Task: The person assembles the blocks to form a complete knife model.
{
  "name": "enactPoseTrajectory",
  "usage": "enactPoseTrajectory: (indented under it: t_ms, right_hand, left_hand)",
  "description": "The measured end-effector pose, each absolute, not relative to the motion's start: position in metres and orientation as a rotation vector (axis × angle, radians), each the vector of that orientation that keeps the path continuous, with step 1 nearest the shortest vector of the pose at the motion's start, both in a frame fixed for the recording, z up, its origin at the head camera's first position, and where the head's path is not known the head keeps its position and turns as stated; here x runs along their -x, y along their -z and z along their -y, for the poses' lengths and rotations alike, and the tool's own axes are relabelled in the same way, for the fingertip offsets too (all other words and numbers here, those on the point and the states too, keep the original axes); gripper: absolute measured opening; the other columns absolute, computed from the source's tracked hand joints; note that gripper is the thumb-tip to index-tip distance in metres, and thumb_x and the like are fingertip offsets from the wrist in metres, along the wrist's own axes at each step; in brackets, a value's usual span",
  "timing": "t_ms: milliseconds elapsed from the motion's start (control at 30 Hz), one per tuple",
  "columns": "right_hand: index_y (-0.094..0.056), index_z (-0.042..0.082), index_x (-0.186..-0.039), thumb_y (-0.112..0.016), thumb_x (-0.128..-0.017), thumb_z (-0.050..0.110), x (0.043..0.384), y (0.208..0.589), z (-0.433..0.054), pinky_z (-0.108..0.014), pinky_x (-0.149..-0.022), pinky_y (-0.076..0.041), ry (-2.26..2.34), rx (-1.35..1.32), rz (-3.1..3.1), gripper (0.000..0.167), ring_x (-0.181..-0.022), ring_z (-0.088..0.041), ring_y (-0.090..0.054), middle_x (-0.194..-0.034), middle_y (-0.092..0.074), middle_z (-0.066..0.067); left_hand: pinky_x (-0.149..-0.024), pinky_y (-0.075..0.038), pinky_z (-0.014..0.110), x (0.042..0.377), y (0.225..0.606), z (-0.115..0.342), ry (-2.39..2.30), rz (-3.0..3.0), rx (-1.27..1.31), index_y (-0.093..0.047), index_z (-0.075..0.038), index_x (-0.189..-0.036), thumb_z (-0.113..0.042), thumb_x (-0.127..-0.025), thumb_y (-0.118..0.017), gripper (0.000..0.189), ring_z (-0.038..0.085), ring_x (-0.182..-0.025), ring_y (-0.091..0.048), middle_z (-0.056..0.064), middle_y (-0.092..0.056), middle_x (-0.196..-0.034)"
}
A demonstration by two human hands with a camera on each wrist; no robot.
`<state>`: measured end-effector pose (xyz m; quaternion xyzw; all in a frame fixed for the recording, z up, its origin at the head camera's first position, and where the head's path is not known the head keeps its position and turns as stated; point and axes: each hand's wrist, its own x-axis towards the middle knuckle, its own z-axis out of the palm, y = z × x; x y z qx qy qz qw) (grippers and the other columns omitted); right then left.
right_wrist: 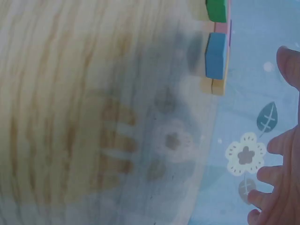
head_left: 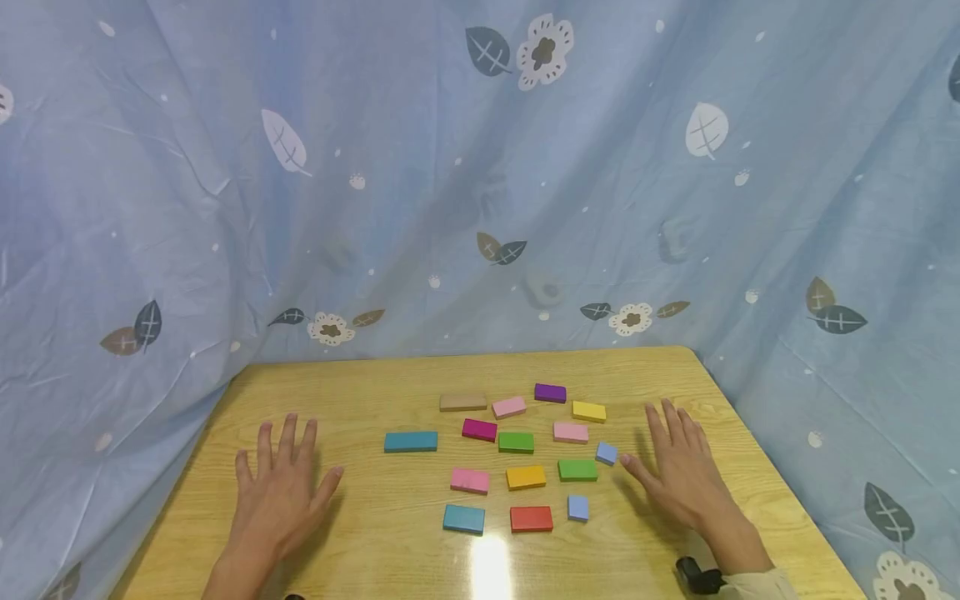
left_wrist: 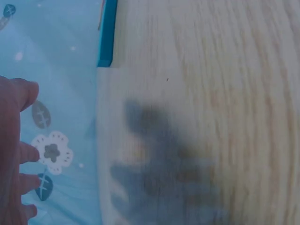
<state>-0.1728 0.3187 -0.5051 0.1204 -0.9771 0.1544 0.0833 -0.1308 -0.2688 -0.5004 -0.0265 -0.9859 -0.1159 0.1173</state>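
Both hands are held spread above the table, with nothing in either. My left hand [head_left: 276, 492] is at the left, its fingers straight and apart; nearest it lies a long teal block [head_left: 411, 442]. My right hand [head_left: 686, 475] is at the right, thumb tip close to a small light-blue block [head_left: 607, 453]. Between the hands, flat coloured blocks lie apart from each other, among them a red block [head_left: 531, 519], an orange block [head_left: 526, 477], a magenta block [head_left: 480, 430], a purple block [head_left: 551, 393] and a tan block [head_left: 462, 403]. In the right wrist view, fingers [right_wrist: 272, 176] extend over the table edge.
The wooden table [head_left: 360, 542] carries several more blocks, including a green block [head_left: 577, 471], a yellow block [head_left: 588, 412] and a pink block [head_left: 470, 481]. A blue patterned curtain [head_left: 420, 167] hangs behind the table and along its sides. A bright reflection shows near the front.
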Motion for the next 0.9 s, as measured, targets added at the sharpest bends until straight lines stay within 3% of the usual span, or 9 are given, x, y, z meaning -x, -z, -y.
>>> enactPoseTrajectory:
  t_ms: [133,300,467,500,600,667,733,833,900]
  right_hand:
    - [-0.015,0.0,-0.174,-0.062,-0.109,0.051,0.177,0.504,-0.317,-0.078,-0.13,-0.015,-0.508,-0.383,2.879,0.095,-0.16,-0.063,-0.017,-0.177,-0.016,-0.037]
    - [-0.021,0.002,-0.174,-0.066,-0.11,0.04,0.188,0.489,-0.302,-0.082,-0.122,-0.027,-0.698,-0.45,2.762,0.087,-0.16,-0.06,-0.024,-0.177,-0.022,-0.032]
    - [-0.027,0.011,-0.175,-0.066,-0.11,0.039,0.204,0.463,-0.278,-0.08,-0.121,-0.033,-0.859,-0.481,2.707,0.08,-0.161,-0.054,-0.031,-0.177,-0.03,-0.024]
    - [-0.028,0.013,-0.175,-0.066,-0.111,0.039,0.207,0.459,-0.273,-0.08,-0.122,-0.034,-0.885,-0.49,2.7,0.079,-0.161,-0.053,-0.032,-0.177,-0.032,-0.023]
    - [-0.035,0.017,-0.173,-0.067,-0.11,0.04,0.218,0.447,-0.259,-0.077,-0.123,-0.036,-0.962,-0.522,2.678,0.074,-0.16,-0.05,-0.037,-0.175,-0.039,-0.019]
    - [-0.04,0.017,-0.171,-0.069,-0.109,0.038,0.227,0.441,-0.249,-0.076,-0.122,-0.038,-1.012,-0.552,2.655,0.071,-0.157,-0.05,-0.043,-0.173,-0.043,-0.019]
    - [-0.045,0.016,-0.168,-0.071,-0.108,0.035,0.236,0.439,-0.238,-0.075,-0.121,-0.041,-1.062,-0.583,2.631,0.068,-0.152,-0.051,-0.049,-0.17,-0.048,-0.018]
    - [-0.053,0.014,-0.164,-0.075,-0.106,0.032,0.25,0.438,-0.222,-0.072,-0.119,-0.046,-1.142,-0.633,2.596,0.065,-0.146,-0.05,-0.057,-0.165,-0.055,-0.018]
    - [-0.056,0.013,-0.161,-0.077,-0.105,0.03,0.259,0.441,-0.21,-0.07,-0.119,-0.048,-1.21,-0.671,2.58,0.063,-0.144,-0.048,-0.059,-0.162,-0.059,-0.016]
  left_hand:
    - [-0.12,-0.012,0.09,0.132,0.497,0.271,0.355,2.858,0.096,-0.032,0.0,-0.17,-0.051,-0.11,-0.059,0.083,0.063,-0.162,-0.012,0.033,-0.022,-0.176]
    - [-0.12,-0.026,0.084,0.138,0.485,0.275,0.53,2.766,0.208,-0.03,0.002,-0.17,-0.04,-0.109,-0.067,0.083,0.063,-0.157,-0.025,0.033,-0.028,-0.174]
    - [-0.118,-0.035,0.082,0.145,0.473,0.28,0.872,2.651,0.269,-0.025,-0.009,-0.175,-0.034,-0.108,-0.071,0.085,0.059,-0.157,-0.032,0.026,-0.027,-0.178]
    - [-0.121,-0.037,0.076,0.146,0.471,0.281,0.918,2.62,0.264,-0.026,-0.013,-0.175,-0.033,-0.107,-0.073,0.085,0.058,-0.156,-0.036,0.024,-0.03,-0.178]
    - [-0.128,-0.044,0.038,0.15,0.466,0.282,0.998,2.506,0.253,-0.037,-0.019,-0.172,-0.026,-0.102,-0.08,0.083,0.054,-0.147,-0.052,0.02,-0.044,-0.172]
    - [-0.12,-0.041,0.013,0.154,0.464,0.281,1.056,2.439,0.266,-0.044,-0.02,-0.169,-0.02,-0.099,-0.084,0.081,0.043,-0.143,-0.061,0.018,-0.053,-0.167]
    - [-0.113,-0.036,0.001,0.159,0.463,0.281,1.135,2.387,0.294,-0.049,-0.02,-0.166,-0.015,-0.096,-0.086,0.079,0.024,-0.141,-0.065,0.017,-0.058,-0.162]
    - [-0.114,-0.044,0.005,0.167,0.466,0.281,1.317,2.341,0.352,-0.055,-0.017,-0.162,-0.008,-0.095,-0.086,0.074,-0.002,-0.137,-0.061,0.017,-0.061,-0.158]
    - [-0.111,-0.049,0.008,0.173,0.471,0.281,1.42,2.341,0.367,-0.058,-0.015,-0.159,-0.008,-0.096,-0.085,0.07,-0.011,-0.134,-0.059,0.018,-0.063,-0.156]
